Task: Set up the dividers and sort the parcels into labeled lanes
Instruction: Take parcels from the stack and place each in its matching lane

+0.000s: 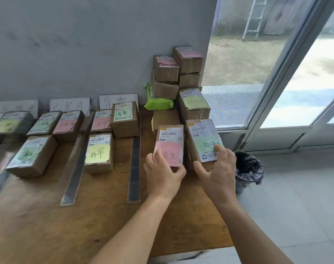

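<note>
At the wooden worktop's three o'clock edge, the left hand grips a brown cardboard parcel with a pink note while the right hand holds a green-noted cardboard parcel, mid-sorting; next, each probably needs carrying toward nine o'clock into its matching lane.

已完成 is written on the white card against the wall, 异常 on the card beside it and on the yellow note of a parcel; the remaining labels can't be made out
</note>
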